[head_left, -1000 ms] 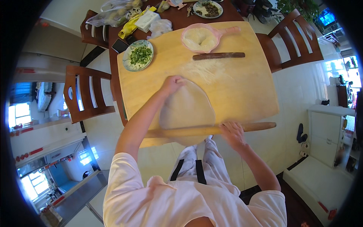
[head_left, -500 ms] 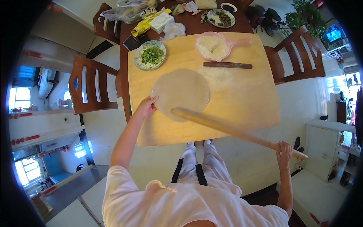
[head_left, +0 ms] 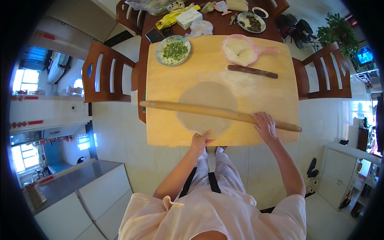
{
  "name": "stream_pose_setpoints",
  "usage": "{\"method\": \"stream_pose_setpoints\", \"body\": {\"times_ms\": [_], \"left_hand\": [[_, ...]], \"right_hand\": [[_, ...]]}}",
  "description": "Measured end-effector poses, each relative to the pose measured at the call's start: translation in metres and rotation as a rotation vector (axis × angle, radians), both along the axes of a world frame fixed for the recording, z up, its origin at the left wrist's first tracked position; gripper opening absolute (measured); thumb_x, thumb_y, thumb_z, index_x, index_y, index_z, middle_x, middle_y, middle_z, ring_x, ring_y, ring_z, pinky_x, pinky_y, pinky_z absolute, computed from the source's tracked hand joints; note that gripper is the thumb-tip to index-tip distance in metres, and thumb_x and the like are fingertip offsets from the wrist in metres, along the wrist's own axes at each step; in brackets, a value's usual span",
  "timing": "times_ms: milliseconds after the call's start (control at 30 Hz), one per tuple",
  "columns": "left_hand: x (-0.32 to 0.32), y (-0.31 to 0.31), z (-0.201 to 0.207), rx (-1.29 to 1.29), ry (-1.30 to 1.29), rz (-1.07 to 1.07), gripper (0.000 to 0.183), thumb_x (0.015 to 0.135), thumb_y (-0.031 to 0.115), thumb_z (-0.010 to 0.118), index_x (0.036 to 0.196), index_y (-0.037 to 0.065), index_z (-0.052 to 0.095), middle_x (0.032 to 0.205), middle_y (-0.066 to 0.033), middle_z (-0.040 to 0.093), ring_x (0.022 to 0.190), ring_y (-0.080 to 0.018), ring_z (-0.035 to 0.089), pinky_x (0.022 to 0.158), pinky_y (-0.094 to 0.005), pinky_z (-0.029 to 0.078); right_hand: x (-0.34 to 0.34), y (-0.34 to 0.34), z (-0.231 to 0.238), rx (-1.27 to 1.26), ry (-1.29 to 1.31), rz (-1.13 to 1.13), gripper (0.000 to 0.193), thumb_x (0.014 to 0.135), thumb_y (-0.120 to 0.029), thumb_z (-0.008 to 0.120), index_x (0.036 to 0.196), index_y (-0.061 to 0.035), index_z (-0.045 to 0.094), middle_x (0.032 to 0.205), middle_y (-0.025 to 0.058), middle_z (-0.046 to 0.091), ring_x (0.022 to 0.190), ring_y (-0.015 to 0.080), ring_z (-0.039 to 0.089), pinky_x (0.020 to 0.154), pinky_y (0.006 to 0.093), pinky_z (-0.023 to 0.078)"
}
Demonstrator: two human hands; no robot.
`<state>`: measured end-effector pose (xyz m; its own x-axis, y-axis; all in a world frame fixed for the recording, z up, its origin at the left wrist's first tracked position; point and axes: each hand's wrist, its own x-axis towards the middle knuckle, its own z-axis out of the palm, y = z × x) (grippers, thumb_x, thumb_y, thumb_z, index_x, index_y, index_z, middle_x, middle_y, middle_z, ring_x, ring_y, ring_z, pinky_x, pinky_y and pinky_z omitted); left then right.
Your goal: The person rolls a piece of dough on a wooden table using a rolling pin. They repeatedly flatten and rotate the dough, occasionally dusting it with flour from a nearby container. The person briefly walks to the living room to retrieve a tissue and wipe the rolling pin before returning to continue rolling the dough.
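Fingers of right hand [head_left: 265,125] curled over long rolling pin [head_left: 216,112], gripping near its right end. Left hand [head_left: 201,139] fingers flat, pinching near edge of thin dough round [head_left: 207,108] on wooden board [head_left: 168,84]. Pin's long axis runs left-right across dough, just far of left hand. Short dark pin [head_left: 252,71] lies far-right, apart.

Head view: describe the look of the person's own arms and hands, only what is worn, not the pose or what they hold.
Both forearms come up from the lower edge, bare below short, loose sleeves of a pale pinkish-white top. The left hand and right hand are bare: no gloves, and no watch, ring or bracelet that can be made out. Fingers are uncovered. Dark straps hang down the front between the arms.
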<state>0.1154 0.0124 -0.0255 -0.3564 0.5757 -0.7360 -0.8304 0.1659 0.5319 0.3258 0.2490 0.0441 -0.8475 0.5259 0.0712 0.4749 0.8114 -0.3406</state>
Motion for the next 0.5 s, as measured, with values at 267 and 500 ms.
{"method": "stream_pose_setpoints", "body": {"times_ms": [267,500], "left_hand": [[-0.017,0.003,0.041,0.226,-0.279,-0.025,0.034,0.1,0.016,0.054,0.123,-0.01,0.051,0.113,-0.0235,0.066,0.102,-0.0335,0.068,0.086,-0.0375,0.06],[-0.062,0.032,0.035,0.3,0.447,-0.027,0.037,0.097,0.016,0.058,0.125,-0.008,0.052,0.117,-0.0212,0.064,0.112,-0.0333,0.063,0.093,-0.0387,0.054]], "right_hand": [[-0.006,0.007,-0.025,-0.105,-0.057,0.214,0.052,0.072,-0.017,0.077,0.12,-0.0104,0.061,0.112,0.0047,0.061,0.107,0.0257,0.057,0.091,0.0413,0.045],[-0.027,-0.014,-0.01,-0.109,0.08,0.209,0.052,0.077,-0.014,0.072,0.127,-0.0068,0.058,0.132,0.0125,0.055,0.122,0.0331,0.05,0.106,0.0477,0.037]]}}
